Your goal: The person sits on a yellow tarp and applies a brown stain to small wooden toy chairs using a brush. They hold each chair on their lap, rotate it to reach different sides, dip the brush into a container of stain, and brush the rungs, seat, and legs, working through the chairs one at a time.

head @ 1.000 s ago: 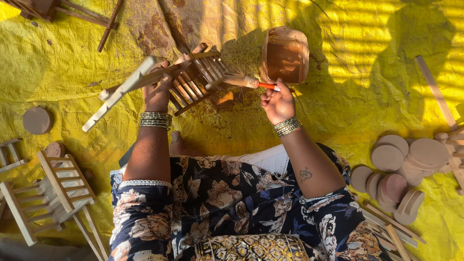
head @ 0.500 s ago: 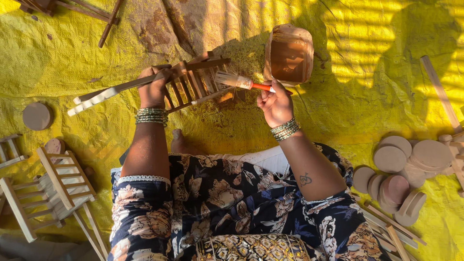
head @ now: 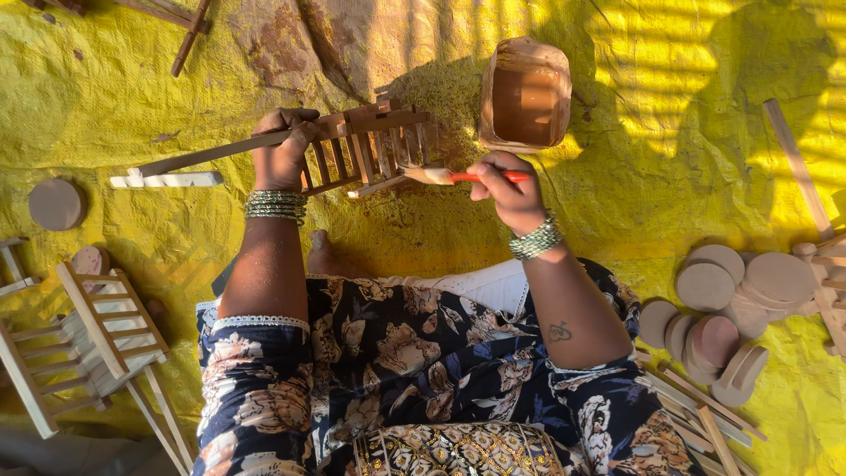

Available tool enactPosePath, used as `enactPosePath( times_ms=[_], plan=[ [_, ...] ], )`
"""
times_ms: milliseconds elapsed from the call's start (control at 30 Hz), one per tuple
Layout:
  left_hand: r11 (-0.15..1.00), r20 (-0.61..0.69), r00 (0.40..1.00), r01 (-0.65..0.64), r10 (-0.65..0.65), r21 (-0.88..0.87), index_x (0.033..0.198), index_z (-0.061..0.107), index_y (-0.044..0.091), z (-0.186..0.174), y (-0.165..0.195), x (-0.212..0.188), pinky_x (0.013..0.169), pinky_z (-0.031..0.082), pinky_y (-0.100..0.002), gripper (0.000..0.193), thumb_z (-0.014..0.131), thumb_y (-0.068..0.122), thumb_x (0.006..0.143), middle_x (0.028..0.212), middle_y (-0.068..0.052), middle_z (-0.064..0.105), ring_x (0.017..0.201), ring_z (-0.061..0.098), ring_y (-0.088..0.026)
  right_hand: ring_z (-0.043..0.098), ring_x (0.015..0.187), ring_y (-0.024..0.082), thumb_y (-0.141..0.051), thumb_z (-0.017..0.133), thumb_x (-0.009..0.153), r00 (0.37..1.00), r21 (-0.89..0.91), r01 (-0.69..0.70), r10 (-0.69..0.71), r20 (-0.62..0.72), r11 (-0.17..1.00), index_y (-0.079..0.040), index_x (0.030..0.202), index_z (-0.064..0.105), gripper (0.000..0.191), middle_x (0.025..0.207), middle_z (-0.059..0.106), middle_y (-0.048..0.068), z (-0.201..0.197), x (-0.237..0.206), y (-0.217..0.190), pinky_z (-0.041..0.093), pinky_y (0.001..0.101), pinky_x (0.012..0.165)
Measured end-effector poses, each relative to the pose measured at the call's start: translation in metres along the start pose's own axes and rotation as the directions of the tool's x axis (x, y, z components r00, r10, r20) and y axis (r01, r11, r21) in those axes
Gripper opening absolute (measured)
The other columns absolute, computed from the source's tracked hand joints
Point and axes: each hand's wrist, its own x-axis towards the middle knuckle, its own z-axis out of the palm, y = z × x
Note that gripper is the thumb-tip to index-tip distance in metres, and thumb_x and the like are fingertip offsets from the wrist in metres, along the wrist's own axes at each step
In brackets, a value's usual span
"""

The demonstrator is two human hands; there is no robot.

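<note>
My left hand [head: 284,152] grips a small slatted wooden chair [head: 352,150] and holds it above the yellow tarp [head: 132,88]. Its long legs stick out to the left. Most of its slats are coated brown. My right hand [head: 507,189] holds a paintbrush [head: 463,176] with an orange handle. The bristles touch the chair's lower right edge. Just beyond the brush stands an open container of brown paint [head: 526,95].
Unpainted slatted wooden chairs [head: 88,339] lie at the lower left. A pile of round wooden discs [head: 731,300] sits at the right with loose wooden strips [head: 797,167]. One disc [head: 55,204] lies at the far left. Painted sticks [head: 189,31] lie at the top left.
My left hand has turned the chair so its long legs swung from pointing down-left to nearly level. The brush stayed at the chair's right edge.
</note>
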Motion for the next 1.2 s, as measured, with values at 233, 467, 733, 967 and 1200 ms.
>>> enactPosePath(
  times_ms=[233,467,733,967,1200],
  plan=[
    [0.983,-0.094,0.985,-0.151,0.142,-0.102,0.109,0.049,0.009,0.004,-0.005,-0.002,0.095,0.058,-0.04,0.025,0.063,0.006,0.088,0.104,-0.004,0.059,0.095,0.066,-0.022,0.065,0.077,0.009,-0.011,0.059,0.105,0.989,-0.006,0.146,-0.146,-0.01,0.989,0.0,0.107,0.068,0.014,0.084,0.069,0.004,0.011,-0.005,-0.01,0.054,0.0248,0.072],
    [0.869,-0.097,0.993,0.015,-0.072,-0.495,0.123,0.044,0.011,0.001,-0.002,0.004,0.098,0.058,-0.046,0.038,0.062,0.005,0.09,0.089,-0.009,0.057,0.087,0.061,-0.025,0.065,0.076,0.007,-0.009,0.061,0.104,0.974,-0.129,0.225,-0.222,0.034,0.966,-0.001,0.106,0.07,0.013,0.084,0.071,0.002,0.01,-0.005,-0.024,0.053,0.0231,0.072],
    [0.952,-0.1,0.988,0.086,-0.12,-0.293,0.112,0.054,0.001,0.002,-0.003,0.0,0.103,0.054,-0.043,0.027,0.067,0.009,0.09,0.105,-0.011,0.061,0.101,0.065,-0.025,0.063,0.068,0.007,-0.001,0.064,0.1,0.958,-0.266,0.278,-0.243,0.155,0.923,-0.001,0.102,0.072,0.008,0.079,0.069,0.002,0.006,-0.002,-0.027,0.05,0.0227,0.061],
    [0.968,-0.103,0.986,0.102,-0.128,-0.228,0.119,0.056,0.0,0.006,-0.005,0.0,0.107,0.051,-0.042,0.044,0.072,0.018,0.083,0.115,-0.013,0.062,0.109,0.063,-0.025,0.057,0.06,0.012,-0.002,0.069,0.096,0.937,-0.441,0.348,-0.297,0.181,0.827,0.0,0.095,0.073,0.005,0.071,0.065,0.005,0.01,-0.004,-0.037,0.045,0.0262,0.057],
    [0.972,-0.038,0.998,0.042,-0.053,-0.232,0.109,0.054,0.006,0.012,-0.002,-0.002,0.11,0.05,-0.043,0.041,0.077,0.02,0.079,0.118,-0.01,0.057,0.112,0.06,-0.024,0.064,0.068,0.01,-0.005,0.062,0.1,0.992,-0.19,0.102,-0.086,0.092,0.976,0.0,0.095,0.072,0.011,0.077,0.07,0.004,-0.002,-0.006,-0.033,0.052,0.0259,0.065]
  ],
)
